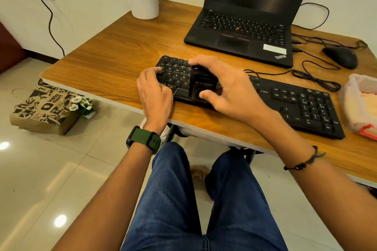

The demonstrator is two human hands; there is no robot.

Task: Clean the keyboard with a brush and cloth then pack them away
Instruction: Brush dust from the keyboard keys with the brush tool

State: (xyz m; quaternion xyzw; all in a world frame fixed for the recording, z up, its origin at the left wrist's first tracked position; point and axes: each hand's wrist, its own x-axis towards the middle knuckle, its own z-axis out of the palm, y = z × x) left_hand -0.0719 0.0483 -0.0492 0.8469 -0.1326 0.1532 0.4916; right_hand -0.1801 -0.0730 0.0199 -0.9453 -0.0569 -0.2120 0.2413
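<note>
My left hand [155, 89] rests on the left end of the keyboard [295, 106], fingers curled over its edge, gripping it. My right hand [228, 85] arches above the middle keys, fingers and thumb spread around a black brush [202, 85] standing on them. The keyboard lies near the table [106, 57] front edge, laptop [244, 26] behind.

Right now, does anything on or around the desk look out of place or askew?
The keyboard lies askew, its left end near the desk edge. A paper bag and small potted flowers lie tipped on the floor. No visible spill or damage.
</note>
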